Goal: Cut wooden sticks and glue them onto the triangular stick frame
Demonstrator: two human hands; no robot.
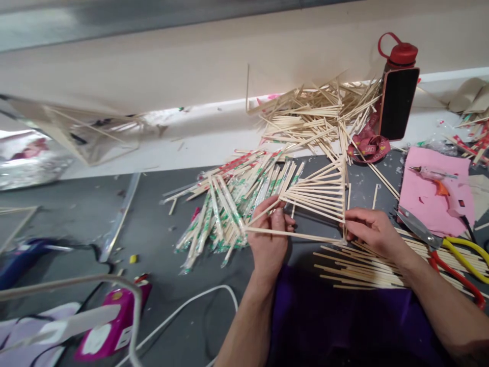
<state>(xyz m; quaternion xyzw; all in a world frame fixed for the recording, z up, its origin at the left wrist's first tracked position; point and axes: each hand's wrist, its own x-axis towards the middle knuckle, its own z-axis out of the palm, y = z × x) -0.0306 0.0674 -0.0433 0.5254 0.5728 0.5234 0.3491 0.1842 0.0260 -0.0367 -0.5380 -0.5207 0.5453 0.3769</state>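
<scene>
In the middle of the head view I hold up a frame of thin wooden chopsticks (pixel 323 196). Several of its sticks fan out from a point on the left to an upright side on the right. My left hand (pixel 269 242) is closed around the frame's left part, with a long lower stick crossing in front of the fingers. At the lower right corner, the fingers of my right hand (pixel 372 232) pinch the frame where sticks meet. Loose bare chopsticks (pixel 355 267) lie on the dark table beneath my right hand.
Wrapped chopsticks (pixel 225 214) lie left of the frame, a loose stick pile (pixel 305 117) behind. A phone (pixel 399 104) leans on a red-capped bottle (pixel 404 53). To the right are a glue gun (pixel 445 186) on pink sheet and cutters (pixel 431 239); left, a magenta power strip (pixel 110 326).
</scene>
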